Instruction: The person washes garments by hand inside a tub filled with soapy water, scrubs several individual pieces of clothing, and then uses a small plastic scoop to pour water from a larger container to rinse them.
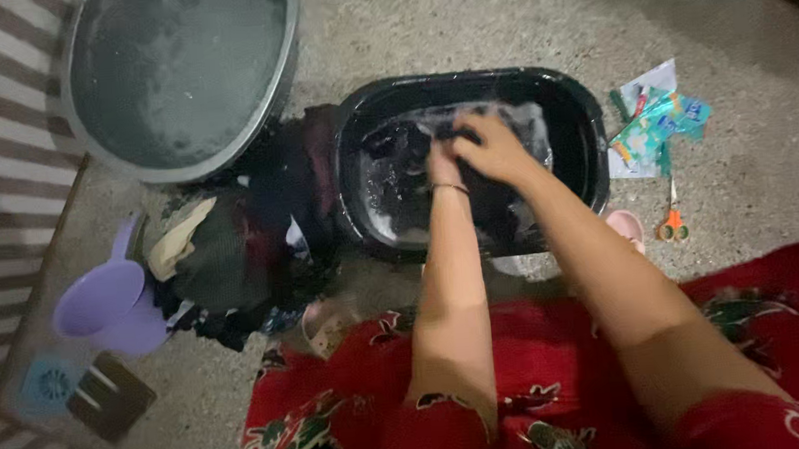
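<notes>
Both hands over the basin, working close together. Left hand [442, 162] closed on a fold of the dark wet cloth [492, 198]; right hand [493, 149] clamped over the same cloth from above, fingers curled, nothing else in its grip. Cloth lies half in sudsy water inside the black oval plastic basin [571, 106], which sits on the speckled stone floor [459, 20].

Risks, judged from the layout:
- Basin rim close to the red flowered garment [547, 403] across the lap; hard rubbing could slop suds over the near edge and soak it.
- Heap of dark unwashed clothes [248, 236] touches the basin's left wall; spill would wet it.
- Orange-handled scissors [673, 222] and torn teal sachets [662, 118] lie near, right of the basin; splashes reach them, and wet floor makes slipping likely.
- Grey round metal tub [77, 117] of water and lilac plastic scoop [101, 300] stand well apart, low concern.
</notes>
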